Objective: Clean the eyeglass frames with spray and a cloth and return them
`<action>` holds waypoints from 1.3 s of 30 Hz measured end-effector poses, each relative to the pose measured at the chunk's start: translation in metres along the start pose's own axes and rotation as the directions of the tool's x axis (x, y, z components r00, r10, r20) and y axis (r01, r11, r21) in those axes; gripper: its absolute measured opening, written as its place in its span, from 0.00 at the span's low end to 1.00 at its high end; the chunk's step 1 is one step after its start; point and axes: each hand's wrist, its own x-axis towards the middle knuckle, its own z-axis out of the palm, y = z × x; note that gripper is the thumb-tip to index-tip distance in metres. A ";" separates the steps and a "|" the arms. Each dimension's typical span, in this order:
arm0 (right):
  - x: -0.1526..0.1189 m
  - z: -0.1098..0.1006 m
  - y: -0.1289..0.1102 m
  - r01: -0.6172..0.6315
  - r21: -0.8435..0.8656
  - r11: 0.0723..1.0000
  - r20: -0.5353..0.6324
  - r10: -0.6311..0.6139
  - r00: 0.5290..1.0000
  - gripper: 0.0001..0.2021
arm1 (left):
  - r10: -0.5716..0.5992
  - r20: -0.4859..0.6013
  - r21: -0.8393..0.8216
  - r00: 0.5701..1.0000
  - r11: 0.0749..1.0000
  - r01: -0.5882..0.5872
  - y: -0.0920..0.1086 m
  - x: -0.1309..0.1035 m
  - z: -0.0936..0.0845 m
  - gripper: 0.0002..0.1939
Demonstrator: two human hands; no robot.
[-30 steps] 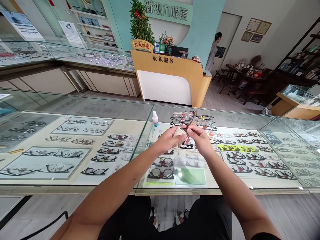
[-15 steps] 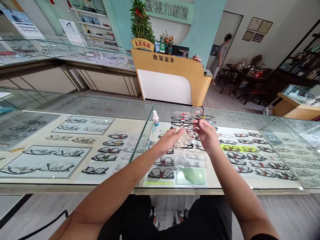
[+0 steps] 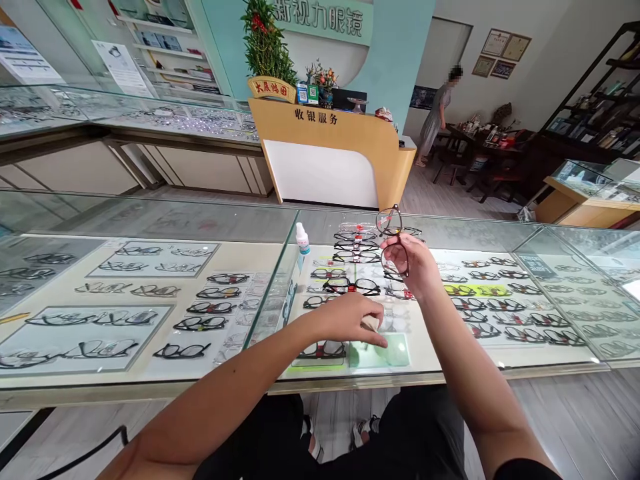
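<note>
Below us, past our dark clothing, runs the front edge of a glass-topped worktop (image 3: 330,385). Near that edge lies a green sheet (image 3: 396,355); whether it is above or under the glass we cannot tell. Our left hand (image 3: 353,319) is low over the worktop close by, palm down and wrist nearly straight, with thumb and fingers pinching a pale, crumpled cloth (image 3: 370,323).

For clean handling, we would keep a fresh fold of that cloth outermost, so that fabric rather than skin meets a lens.

Farther out, our right hand (image 3: 414,263) is raised toward the worktop's far edge, forearm angled up and inward. Its fingers grasp a pair of dark-rimmed glasses (image 3: 399,236) near the bridge. The glasses are in the air, on end, one lens above the other, well apart from the cloth. A light, steady hold on the rim seems best: firm enough not to slip, too gentle to bend it, fingertips off the lenses.

Rows of spectacles (image 3: 351,287) show beneath the glass. A white and blue bottle (image 3: 303,240) stands toward the far edge, left of our right hand. Beyond are a wooden service desk (image 3: 320,170) and, to its right, a person (image 3: 434,117).
</note>
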 end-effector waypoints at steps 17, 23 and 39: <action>0.003 0.000 0.000 -0.009 -0.042 0.999 -0.018 0.008 1.000 0.12 | -0.076 0.116 -0.931 0.990 0.340 0.135 -0.009 0.005 0.007 0.25; 0.002 0.002 -0.001 0.001 -0.037 0.999 0.009 0.000 1.000 0.12 | 0.118 0.229 -0.962 0.966 0.181 0.206 -0.023 0.015 0.029 0.32; -0.004 0.008 -0.005 -0.013 -0.089 0.996 0.018 0.014 1.000 0.14 | 0.014 -0.225 -0.180 0.974 0.982 -0.056 0.001 0.001 0.012 0.22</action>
